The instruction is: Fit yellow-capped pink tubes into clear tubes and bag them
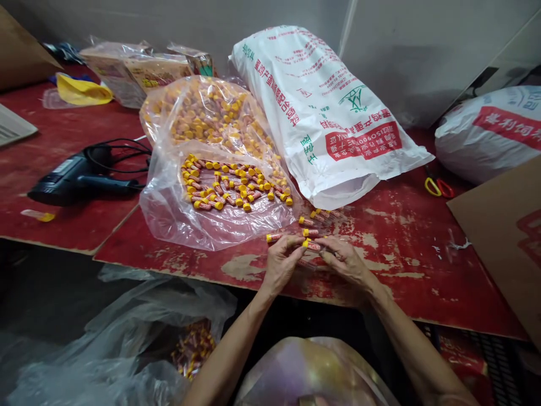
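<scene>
At one capped tube [313, 246], hands [280, 261] [349, 264] close together

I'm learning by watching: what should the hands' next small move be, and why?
Perhaps steady the yellow-capped tube near its cap with the left hand and adjust its other end with the right hand: the hands hold it near those ends.

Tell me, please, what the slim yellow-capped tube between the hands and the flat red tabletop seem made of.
The slim yellow-capped tube: probably smooth plastic, its cap evenly coloured. The flat red tabletop: perhaps painted wooden board, its worn finish showing tan patches.
</scene>
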A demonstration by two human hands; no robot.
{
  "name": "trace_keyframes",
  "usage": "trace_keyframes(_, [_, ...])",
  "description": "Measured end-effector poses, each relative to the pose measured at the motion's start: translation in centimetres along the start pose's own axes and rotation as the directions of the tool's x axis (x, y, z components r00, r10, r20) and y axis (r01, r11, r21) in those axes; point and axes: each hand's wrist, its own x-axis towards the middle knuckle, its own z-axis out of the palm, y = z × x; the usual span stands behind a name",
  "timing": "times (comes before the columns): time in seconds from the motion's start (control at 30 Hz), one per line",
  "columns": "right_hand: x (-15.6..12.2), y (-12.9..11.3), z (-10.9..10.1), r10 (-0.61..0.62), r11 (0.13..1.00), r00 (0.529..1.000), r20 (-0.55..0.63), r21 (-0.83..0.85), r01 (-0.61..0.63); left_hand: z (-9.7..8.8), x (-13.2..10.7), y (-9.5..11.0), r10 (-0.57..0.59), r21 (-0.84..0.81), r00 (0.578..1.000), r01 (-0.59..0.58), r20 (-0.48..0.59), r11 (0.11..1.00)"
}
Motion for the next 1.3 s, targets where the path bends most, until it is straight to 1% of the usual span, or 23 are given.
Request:
trace_keyframes(0.07, [-0.2, -0.5, 0.9, 0.014, 0.999, 1.0, 0.013, -0.031, -0.013, 0.6, -0.7, 0.1, 0.019, 0.023, 0.999, -0.018, -0.035, 1.0])
trace_keyframes(0.17, [-0.6, -1.2, 2.3, 0.009, 0.996, 0.998, -0.064, -0.092, -0.015, 1.4, -2.1, 0.4, 0.046, 0.058, 0.997, -0.043, -0.061, 0.997])
trace_keyframes(0.23, [-0.9, -1.7, 3.3, 0.02, 0.994, 0.991, -0.136, -0.105, -0.035, 1.6, -2.7, 0.6, 0.063, 0.079, 0.997, -0.059, -0.043, 0.995])
trace_keyframes(0.27, [-1.0, -1.9, 3.6, 0.047, 0.994, 0.984, -0.171, -0.094, -0.064, 1.6, -2.9, 0.7, 0.067, 0.087, 0.997, -0.064, -0.028, 0.994])
trace_keyframes(0.33, [-0.9, -2.3, 4.0, 0.147, 0.988, 0.966, -0.213, -0.014, -0.154, 1.5, -2.8, 0.9, 0.069, 0.112, 0.997, -0.071, 0.024, 0.991])
trace_keyframes(0.37, [-0.8, -2.5, 3.9, 0.212, 0.977, 0.956, -0.203, 0.054, -0.205, 1.3, -2.5, 1.0, 0.073, 0.129, 0.995, -0.08, 0.061, 0.988])
trace_keyframes(0.43, [-0.6, -2.5, 3.1, 0.322, 0.936, 0.939, -0.122, 0.189, -0.296, 0.8, -1.9, 1.1, 0.096, 0.18, 0.988, -0.117, 0.121, 0.977])
trace_keyframes(0.47, [-0.5, -2.4, 2.3, 0.355, 0.914, 0.933, -0.064, 0.231, -0.332, 0.4, -1.7, 1.1, 0.118, 0.218, 0.985, -0.144, 0.125, 0.965])
trace_keyframes(0.53, [-0.8, -2.0, 0.0, 0.392, 0.892, 0.919, 0.025, 0.232, -0.387, -0.5, -1.4, 0.8, 0.178, 0.317, 0.981, -0.192, 0.072, 0.929])
trace_keyframes(0.6, [-1.5, -1.5, -2.6, 0.431, 0.895, 0.9, 0.061, 0.102, -0.435, -1.6, -1.5, 0.2, 0.237, 0.421, 0.971, -0.23, 0.036, 0.877])
trace_keyframes(0.63, [-1.9, -1.3, -4.0, 0.46, 0.888, 0.885, 0.075, -0.025, -0.459, -2.2, -1.7, -0.1, 0.262, 0.464, 0.964, -0.257, 0.056, 0.848])
trace_keyframes(0.67, [-2.4, -1.0, -5.2, 0.496, 0.86, 0.863, 0.092, -0.191, -0.474, -2.6, -2.0, -0.5, 0.278, 0.5, 0.955, -0.292, 0.105, 0.815])
trace_keyframes(0.7, [-2.9, -0.8, -6.1, 0.538, 0.801, 0.835, 0.118, -0.379, -0.463, -2.9, -2.3, -0.9, 0.282, 0.534, 0.944, -0.33, 0.171, 0.779])
trace_keyframes(0.77, [-3.6, -0.5, -7.3, 0.627, 0.62, 0.759, 0.176, -0.702, -0.35, -3.2, -2.8, -1.5, 0.255, 0.608, 0.918, -0.392, 0.303, 0.69])
trace_keyframes(0.8, [-3.8, -0.4, -7.4, 0.664, 0.537, 0.72, 0.203, -0.799, -0.269, -3.1, -2.9, -1.8, 0.229, 0.651, 0.909, -0.41, 0.348, 0.639])
trace_keyframes(0.83, [-3.9, -0.2, -7.3, 0.689, 0.48, 0.687, 0.23, -0.855, -0.195, -3.0, -2.9, -2.0, 0.202, 0.691, 0.905, -0.417, 0.374, 0.59])
trace_keyframes(0.87, [-3.9, -0.1, -7.0, 0.703, 0.451, 0.665, 0.253, -0.882, -0.14, -2.7, -2.9, -2.2, 0.181, 0.726, 0.906, -0.415, 0.382, 0.549])
trace_keyframes(0.93, [-3.8, 0.3, -6.2, 0.701, 0.448, 0.654, 0.285, -0.889, -0.092, -2.1, -2.5, -2.8, 0.178, 0.769, 0.916, -0.399, 0.36, 0.5])
trace_keyframes(1.0, [-3.7, 0.6, -5.3, 0.684, 0.471, 0.668, 0.294, -0.877, -0.096, -1.4, -2.2, -3.4, 0.219, 0.776, 0.925, -0.38, 0.311, 0.503])
trace_keyframes(1.07, [-3.7, 0.8, -4.6, 0.686, 0.474, 0.67, 0.284, -0.873, -0.115, -0.8, -1.9, -3.9, 0.27, 0.757, 0.928, -0.367, 0.258, 0.54])
trace_keyframes(1.17, [-3.7, 1.1, -3.9, 0.718, 0.436, 0.654, 0.238, -0.886, -0.156, -0.1, -1.8, -4.0, 0.328, 0.701, 0.927, -0.356, 0.182, 0.618])
trace_keyframes(1.23, [-3.7, 1.3, -3.8, 0.732, 0.417, 0.651, 0.201, -0.888, -0.195, 0.2, -1.7, -3.4, 0.352, 0.667, 0.931, -0.322, 0.096, 0.671])
trace_keyframes(1.3, [-3.7, 1.6, -4.1, 0.731, 0.424, 0.659, 0.18, -0.876, -0.231, 0.5, -1.9, -2.3, 0.318, 0.62, 0.948, -0.242, -0.013, 0.747])
